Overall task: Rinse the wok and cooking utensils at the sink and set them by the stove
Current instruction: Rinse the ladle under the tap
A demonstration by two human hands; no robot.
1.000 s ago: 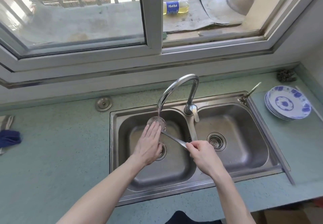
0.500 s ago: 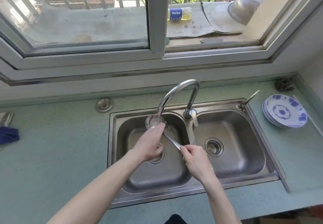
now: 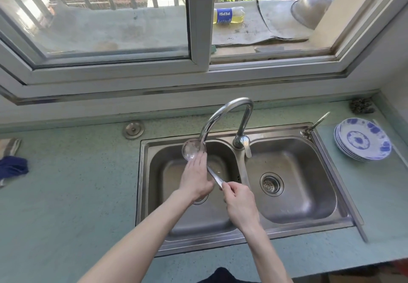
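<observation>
Rinsing is under way: the ladle sits with its bowl under the faucet, over the left basin of the sink. The right hand pinches its handle; the left hand, fingers straight, rubs the bowl. I think the wet handle may slip, or water may splash onto the tabletop.

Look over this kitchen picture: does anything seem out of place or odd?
Yes. A Pepsi bottle holding yellowish liquid lies on its side on the ledge outside the window, beside an upturned metal basin. At the sink itself nothing stands out.
</observation>
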